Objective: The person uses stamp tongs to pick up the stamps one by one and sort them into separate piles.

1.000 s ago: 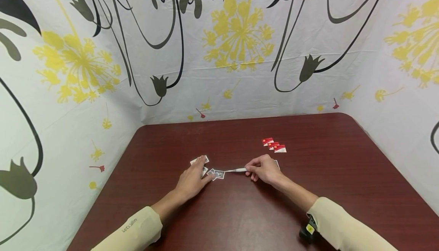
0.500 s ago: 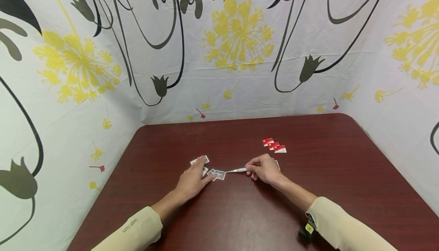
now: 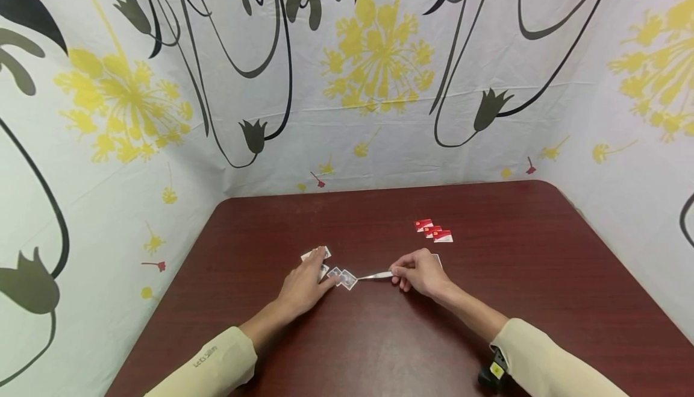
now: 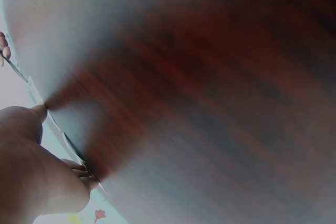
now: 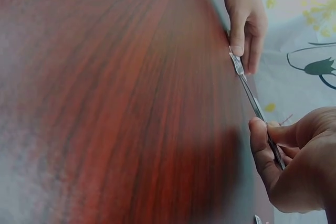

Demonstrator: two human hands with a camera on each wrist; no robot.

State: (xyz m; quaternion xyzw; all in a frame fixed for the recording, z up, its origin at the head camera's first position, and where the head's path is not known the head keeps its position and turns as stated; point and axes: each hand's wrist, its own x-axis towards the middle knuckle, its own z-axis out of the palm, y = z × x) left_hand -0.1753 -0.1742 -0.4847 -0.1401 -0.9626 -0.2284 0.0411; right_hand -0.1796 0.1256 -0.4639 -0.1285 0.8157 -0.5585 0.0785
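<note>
My right hand [image 3: 422,271] pinches a slim pair of metal tweezers [image 3: 377,276], its points directed left. Right at those points is the corner of a small white-bordered picture slip [image 3: 349,279], like a stamp, turned diagonally on the table. Its left side overlaps a similar slip [image 3: 334,272], where my left thumb rests. My left hand [image 3: 301,287] lies with fingers stretched forward over more slips [image 3: 327,253], partly covering them. In the right wrist view the tweezers [image 5: 256,107] run from the fingertips to the slip [image 5: 238,65] beside the other hand's thumb.
Several red-and-white cards [image 3: 443,236] overlap in a diagonal row farther back on the dark red table [image 3: 358,349]. The edge of another white-bordered slip [image 3: 437,258] shows behind my right hand. A patterned cloth [image 3: 379,156] hangs behind the table.
The rightmost slip has turned from nearly straight to diagonal, its right corner now nearer me. My right hand and the tweezers have shifted slightly right and toward me; my left hand stays put.
</note>
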